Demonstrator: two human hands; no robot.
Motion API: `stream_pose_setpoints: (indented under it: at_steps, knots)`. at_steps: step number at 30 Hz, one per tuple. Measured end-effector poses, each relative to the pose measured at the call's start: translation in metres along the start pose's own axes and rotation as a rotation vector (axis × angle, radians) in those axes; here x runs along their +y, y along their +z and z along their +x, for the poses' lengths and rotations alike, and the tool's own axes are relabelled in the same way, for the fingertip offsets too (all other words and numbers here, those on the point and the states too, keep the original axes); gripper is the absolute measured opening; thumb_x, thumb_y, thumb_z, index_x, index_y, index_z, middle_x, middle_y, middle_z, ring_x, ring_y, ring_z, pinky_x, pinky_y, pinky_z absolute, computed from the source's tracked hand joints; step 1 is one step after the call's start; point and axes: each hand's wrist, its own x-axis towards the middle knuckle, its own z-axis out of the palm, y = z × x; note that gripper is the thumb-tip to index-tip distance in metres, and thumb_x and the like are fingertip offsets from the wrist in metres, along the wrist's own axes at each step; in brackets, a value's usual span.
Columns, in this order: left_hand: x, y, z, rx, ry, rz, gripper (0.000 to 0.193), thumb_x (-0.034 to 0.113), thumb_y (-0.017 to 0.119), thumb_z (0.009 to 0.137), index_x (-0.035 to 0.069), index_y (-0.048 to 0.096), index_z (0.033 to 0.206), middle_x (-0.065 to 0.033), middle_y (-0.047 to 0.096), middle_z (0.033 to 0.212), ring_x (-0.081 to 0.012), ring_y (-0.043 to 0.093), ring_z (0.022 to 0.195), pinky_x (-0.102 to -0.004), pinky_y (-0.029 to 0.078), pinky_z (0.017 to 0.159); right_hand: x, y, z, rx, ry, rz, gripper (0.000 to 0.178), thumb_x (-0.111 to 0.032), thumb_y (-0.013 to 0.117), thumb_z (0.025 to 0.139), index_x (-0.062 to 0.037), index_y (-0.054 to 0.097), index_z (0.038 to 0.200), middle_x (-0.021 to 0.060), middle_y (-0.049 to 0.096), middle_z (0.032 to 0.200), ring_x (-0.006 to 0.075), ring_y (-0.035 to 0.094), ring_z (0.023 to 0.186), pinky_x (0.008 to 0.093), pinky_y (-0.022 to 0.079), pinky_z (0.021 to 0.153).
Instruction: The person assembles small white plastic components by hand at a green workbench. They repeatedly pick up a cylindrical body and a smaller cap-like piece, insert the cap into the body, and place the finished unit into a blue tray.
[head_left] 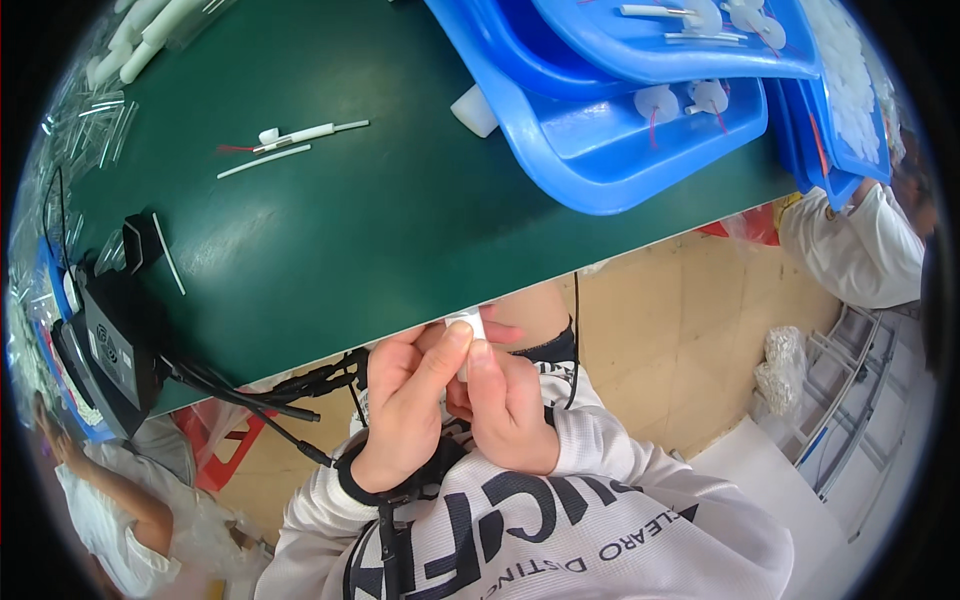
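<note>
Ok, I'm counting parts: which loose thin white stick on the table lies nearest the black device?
The left stick, beside the device; the other stick lies alongside the red-wired piece.

On the table [330, 220], stacked trays [600, 185] are standing right of a rod [265, 161] and holding discs [656, 103].

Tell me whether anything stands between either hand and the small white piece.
Nothing visible does. The left hand and the right hand both hold the small white piece, thumbs on it; the fingers hide part of it.
</note>
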Motion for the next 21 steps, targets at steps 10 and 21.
stream_pose_setpoints:
  at_steps: [10,21]
  knots:
    - [0.016,0.005,-0.001,0.074,-0.162,0.058,0.029,0.016,0.043,0.093,-0.005,0.052,0.111,-0.0181,0.062,0.098,-0.0208,0.063,0.090,-0.0270,0.049,0.073,-0.009,0.016,-0.003,0.100,0.157,0.300,0.045,-0.030,0.030,0.099,-0.0043,0.041,0.064,-0.0014,0.039,0.056,0.0058,0.035,0.049,0.0214,0.030,0.045]
    - [-0.007,-0.010,0.000,-0.026,-0.063,0.053,0.029,0.017,0.050,0.092,-0.004,0.052,0.111,-0.0153,0.062,0.103,-0.0148,0.060,0.081,-0.0249,0.049,0.067,0.009,-0.016,0.003,-0.080,0.170,0.301,0.044,-0.038,0.028,0.099,-0.0028,0.050,0.083,-0.0019,0.044,0.068,0.0055,0.037,0.051,0.0188,0.035,0.047]
